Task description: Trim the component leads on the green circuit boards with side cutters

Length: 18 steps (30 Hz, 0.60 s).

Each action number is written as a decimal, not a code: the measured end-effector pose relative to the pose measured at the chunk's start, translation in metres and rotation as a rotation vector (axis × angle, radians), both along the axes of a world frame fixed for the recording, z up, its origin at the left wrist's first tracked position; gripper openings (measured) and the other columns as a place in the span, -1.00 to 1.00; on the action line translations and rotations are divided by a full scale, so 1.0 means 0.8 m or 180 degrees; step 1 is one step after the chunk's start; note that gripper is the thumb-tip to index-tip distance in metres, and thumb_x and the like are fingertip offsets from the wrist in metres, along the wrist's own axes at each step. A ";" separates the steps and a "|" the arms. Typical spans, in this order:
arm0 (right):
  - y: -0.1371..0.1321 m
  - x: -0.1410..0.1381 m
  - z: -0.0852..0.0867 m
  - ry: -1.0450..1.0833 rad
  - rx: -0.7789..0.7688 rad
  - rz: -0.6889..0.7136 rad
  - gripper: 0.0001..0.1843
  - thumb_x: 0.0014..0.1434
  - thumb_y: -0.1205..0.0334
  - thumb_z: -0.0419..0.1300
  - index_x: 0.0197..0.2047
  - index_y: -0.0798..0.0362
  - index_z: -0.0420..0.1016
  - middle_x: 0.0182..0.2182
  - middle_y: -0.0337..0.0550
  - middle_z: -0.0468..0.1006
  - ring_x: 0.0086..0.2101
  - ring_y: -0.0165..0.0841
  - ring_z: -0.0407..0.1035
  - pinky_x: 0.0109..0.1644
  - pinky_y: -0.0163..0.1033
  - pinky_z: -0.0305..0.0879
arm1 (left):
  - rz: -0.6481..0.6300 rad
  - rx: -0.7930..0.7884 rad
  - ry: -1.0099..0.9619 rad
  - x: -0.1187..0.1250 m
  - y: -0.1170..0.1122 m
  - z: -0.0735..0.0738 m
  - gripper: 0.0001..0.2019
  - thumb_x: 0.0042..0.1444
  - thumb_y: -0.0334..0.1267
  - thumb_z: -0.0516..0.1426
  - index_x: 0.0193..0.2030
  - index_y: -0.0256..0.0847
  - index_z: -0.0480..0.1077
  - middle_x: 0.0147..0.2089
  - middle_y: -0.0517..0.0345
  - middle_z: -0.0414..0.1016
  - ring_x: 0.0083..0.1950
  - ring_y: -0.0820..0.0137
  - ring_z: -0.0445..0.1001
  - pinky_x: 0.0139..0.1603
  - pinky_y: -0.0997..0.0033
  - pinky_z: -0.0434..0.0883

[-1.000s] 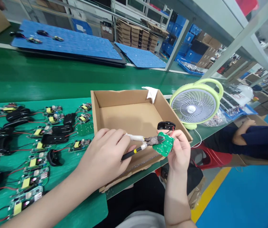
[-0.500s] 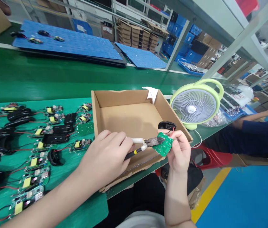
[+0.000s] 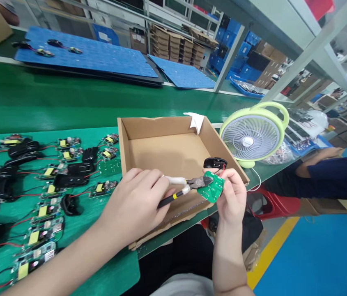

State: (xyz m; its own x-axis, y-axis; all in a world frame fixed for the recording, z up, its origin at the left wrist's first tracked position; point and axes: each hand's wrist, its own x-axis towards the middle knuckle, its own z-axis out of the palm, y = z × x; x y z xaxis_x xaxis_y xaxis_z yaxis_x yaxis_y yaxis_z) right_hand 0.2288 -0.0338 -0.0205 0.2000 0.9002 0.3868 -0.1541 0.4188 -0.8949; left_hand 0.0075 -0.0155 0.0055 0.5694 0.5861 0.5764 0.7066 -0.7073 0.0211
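The left hand (image 3: 142,197) was wrapped around a pair of metal cutters with white-and-black handles (image 3: 196,183), the back of the hand uppermost, an attitude that probably let the tool reach in flat from the side. The right hand (image 3: 231,195) pinched a small green circuit board (image 3: 210,192) by its right edge between thumb and fingers, seemingly so that its soldered face stayed exposed to the blades. The tips lay over the board's upper left part; whether they gripped anything there could not be told.

A glossy black oval plastic shell (image 3: 214,163), with a thin red wire (image 3: 223,169) beside it, sat just above the board at the right hand's fingertips, presumably held there to spare the lead.

Both hands worked above a shallow brown cardboard box (image 3: 157,127), perhaps so that scraps would drop inside. The board lay left of the right hand and right of the left hand, just beyond the cutters' pivot.
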 end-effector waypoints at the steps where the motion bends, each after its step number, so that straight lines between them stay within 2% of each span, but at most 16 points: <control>1: 0.000 0.000 0.000 -0.0018 -0.0007 -0.0026 -0.79 0.25 -0.01 0.32 -0.28 -0.06 0.52 -0.19 -0.12 0.70 -0.13 -0.18 0.60 -0.10 -0.12 0.53 | 0.0000 -0.0002 0.0025 0.000 0.000 0.000 -0.81 0.16 -0.42 0.01 -0.41 -0.22 0.40 -0.40 0.00 0.47 -0.40 0.18 0.44 -0.33 0.19 0.37; 5: 0.000 -0.001 0.000 -0.0026 -0.0001 -0.0036 -0.78 0.25 -0.01 0.32 -0.28 -0.06 0.53 -0.19 -0.11 0.70 -0.13 -0.17 0.60 -0.10 -0.12 0.52 | 0.0011 -0.0006 0.0057 -0.001 0.001 -0.001 -0.81 0.18 -0.38 0.00 -0.40 -0.24 0.39 -0.34 -0.08 0.51 -0.33 0.14 0.48 -0.28 0.17 0.39; 10: 0.001 -0.001 0.001 0.0107 0.0023 0.0088 -0.82 0.26 0.02 0.32 -0.27 -0.07 0.55 -0.18 -0.13 0.70 -0.13 -0.22 0.60 -0.10 -0.18 0.50 | 0.0067 -0.0010 -0.0087 -0.001 -0.001 -0.002 -0.82 0.19 -0.41 -0.01 -0.38 -0.22 0.36 -0.31 -0.08 0.52 -0.32 0.14 0.50 -0.29 0.15 0.37; 13: 0.002 0.000 0.001 0.0226 -0.0032 -0.0026 -0.78 0.23 -0.02 0.33 -0.31 -0.06 0.55 -0.27 -0.15 0.68 -0.17 -0.21 0.60 -0.18 -0.20 0.50 | 0.0100 -0.0047 -0.0220 -0.001 0.000 -0.003 -0.83 0.18 -0.42 -0.01 -0.38 -0.20 0.33 -0.32 -0.06 0.52 -0.32 0.13 0.50 -0.30 0.16 0.36; 18: 0.004 0.001 0.003 0.0383 -0.0253 -0.0184 -0.74 0.18 -0.05 0.36 -0.33 -0.05 0.53 -0.34 -0.18 0.64 -0.21 -0.19 0.61 -0.16 -0.16 0.51 | 0.0052 -0.0091 -0.0235 -0.001 0.001 -0.003 -0.83 0.18 -0.42 -0.02 -0.39 -0.18 0.30 -0.30 -0.08 0.53 -0.32 0.12 0.51 -0.30 0.14 0.37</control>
